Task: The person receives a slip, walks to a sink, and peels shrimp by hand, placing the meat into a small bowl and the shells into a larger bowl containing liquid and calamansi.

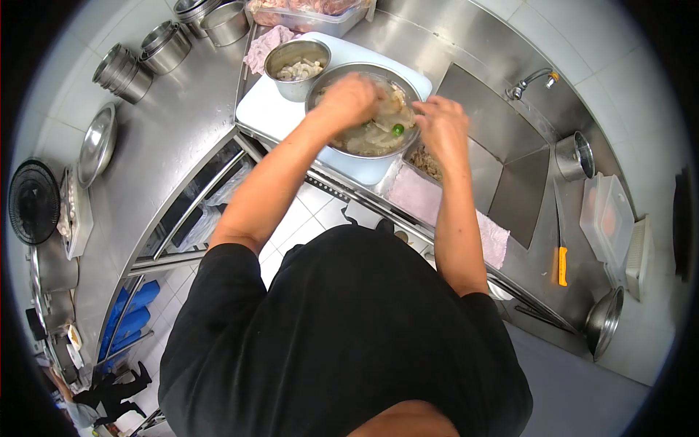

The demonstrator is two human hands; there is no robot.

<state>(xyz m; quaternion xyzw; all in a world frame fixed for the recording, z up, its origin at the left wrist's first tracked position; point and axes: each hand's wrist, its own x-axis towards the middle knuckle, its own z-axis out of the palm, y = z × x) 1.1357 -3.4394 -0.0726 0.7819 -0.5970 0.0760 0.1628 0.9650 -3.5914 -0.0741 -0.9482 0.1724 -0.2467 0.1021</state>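
A wide metal bowl [314, 93] of cloudy water with pale pieces, possibly shrimp, stands on a white cutting board [256, 109]. Over its left half is my left hand [353, 100], blurred by motion, its fingertips hidden. At the right rim, partly above the sink, my right hand [445, 125] has its fingers bent together; whatever they pinch cannot be made out. A small round green thing [397, 130] lies in the bowl. Beside the bowl, to the left, a smaller metal pot [297, 89] holds pale, peeled-looking pieces [300, 70].
On the right is a steel sink [502, 138] with brownish scraps [424, 162] in its near corner and a faucet [518, 89]. A pink cloth [415, 191] drapes its front edge. A yellow-handled knife [561, 266] lies right. Behind stands a plastic tub [313, 18] of meat.
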